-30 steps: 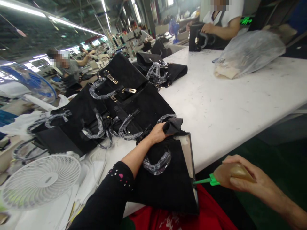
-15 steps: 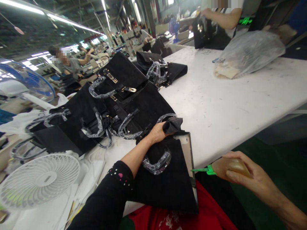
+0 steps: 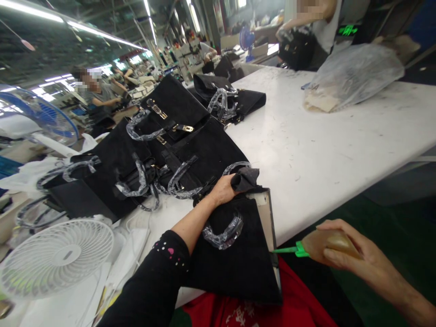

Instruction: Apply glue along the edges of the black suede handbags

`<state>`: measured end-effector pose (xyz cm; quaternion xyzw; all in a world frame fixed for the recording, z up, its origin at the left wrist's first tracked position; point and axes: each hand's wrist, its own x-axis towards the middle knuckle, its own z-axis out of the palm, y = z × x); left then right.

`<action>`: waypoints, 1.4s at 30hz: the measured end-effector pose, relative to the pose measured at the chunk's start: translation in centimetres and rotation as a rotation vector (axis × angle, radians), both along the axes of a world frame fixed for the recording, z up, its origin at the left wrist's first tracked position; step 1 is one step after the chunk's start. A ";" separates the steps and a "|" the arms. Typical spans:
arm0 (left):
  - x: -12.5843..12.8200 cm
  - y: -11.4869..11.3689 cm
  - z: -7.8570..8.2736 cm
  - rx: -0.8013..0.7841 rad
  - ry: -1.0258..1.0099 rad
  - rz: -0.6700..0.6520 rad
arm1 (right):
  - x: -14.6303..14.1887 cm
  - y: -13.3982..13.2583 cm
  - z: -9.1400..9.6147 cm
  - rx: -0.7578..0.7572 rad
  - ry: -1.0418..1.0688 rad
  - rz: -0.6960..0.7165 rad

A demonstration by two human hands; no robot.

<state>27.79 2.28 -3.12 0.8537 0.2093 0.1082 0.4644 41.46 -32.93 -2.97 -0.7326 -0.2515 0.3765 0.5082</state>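
Observation:
A black handbag [image 3: 231, 268] lies at the table's near edge, its plastic-wrapped handle [image 3: 225, 234] resting on top. Its right side shows a pale strip [image 3: 265, 211] of lining along the open edge. My left hand [image 3: 225, 188] is closed on a folded-back black flap [image 3: 245, 179] at the bag's far end. In my right hand [image 3: 354, 250] is a squeeze bottle [image 3: 323, 245] of amber liquid, gripped sideways. Its thin green nozzle [image 3: 286, 250] points left, with the tip at the bag's pale edge. The left fingertips are partly hidden by the flap.
Several black handbags [image 3: 177, 104] with wrapped handles are heaped beyond my left arm. A white fan [image 3: 57, 256] stands at the lower left. Farther back on the white table [image 3: 289, 150] lies a clear plastic bag [image 3: 357, 77]. Across the table, a person handles another black bag [image 3: 298, 47].
The bottle in my right hand has moved slightly down, and its nozzle tip is lower along the bag's edge. My left hand stays in place. The person across the table has shifted their bag.

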 end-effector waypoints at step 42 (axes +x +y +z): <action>-2.2 -5.7 13.1 0.253 -0.025 0.115 | 4.9 3.9 -1.5 -0.039 -0.238 0.026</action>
